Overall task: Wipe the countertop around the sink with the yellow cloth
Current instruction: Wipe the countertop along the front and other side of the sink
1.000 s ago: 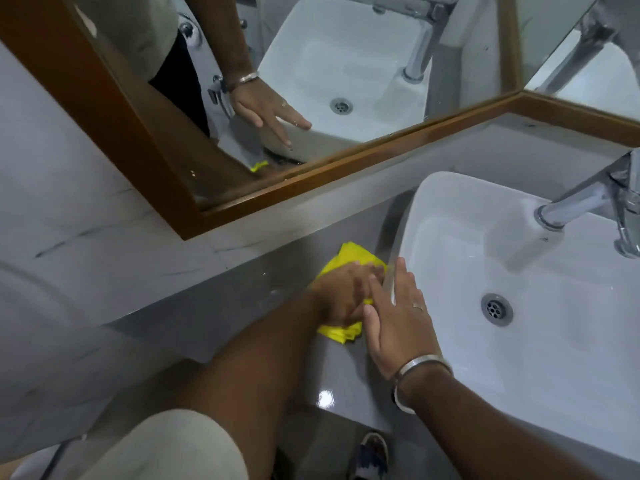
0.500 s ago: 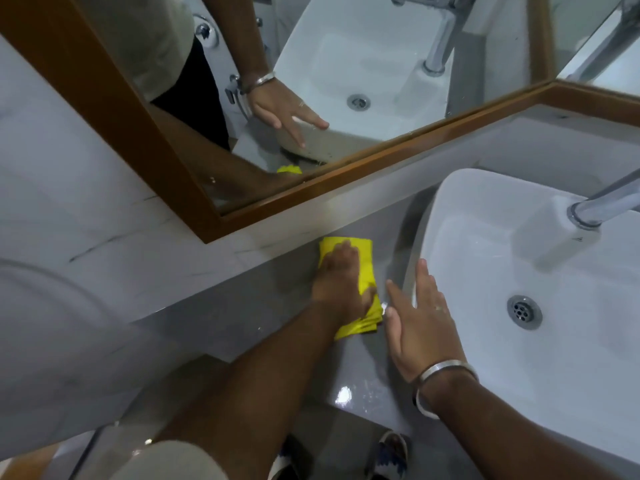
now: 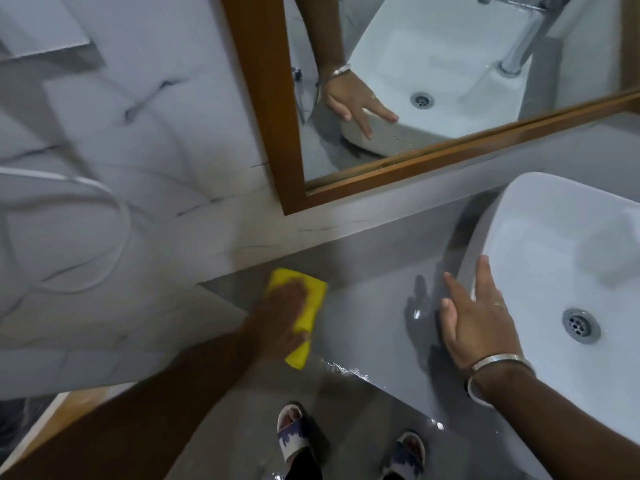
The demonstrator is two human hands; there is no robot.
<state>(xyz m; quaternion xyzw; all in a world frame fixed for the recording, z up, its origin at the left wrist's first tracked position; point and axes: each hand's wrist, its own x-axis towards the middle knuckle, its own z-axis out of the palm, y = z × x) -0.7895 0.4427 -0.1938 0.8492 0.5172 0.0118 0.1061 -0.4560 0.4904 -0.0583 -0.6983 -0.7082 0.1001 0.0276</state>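
Observation:
The folded yellow cloth lies flat on the grey countertop, near its far left corner by the marble wall. My left hand presses down on the cloth, covering most of it. My right hand rests with spread fingers against the left outer wall of the white sink, holding nothing. A silver bangle circles that wrist. A stretch of bare grey counter separates the two hands.
A wood-framed mirror hangs above the counter and reflects the sink and my right hand. The sink drain shows at right. The counter's front edge is wet. Two sandalled feet stand on the floor below.
My left hand has slid the cloth leftwards, away from the sink to the counter's left corner. My right hand has stayed on the sink's side. The camera has turned left.

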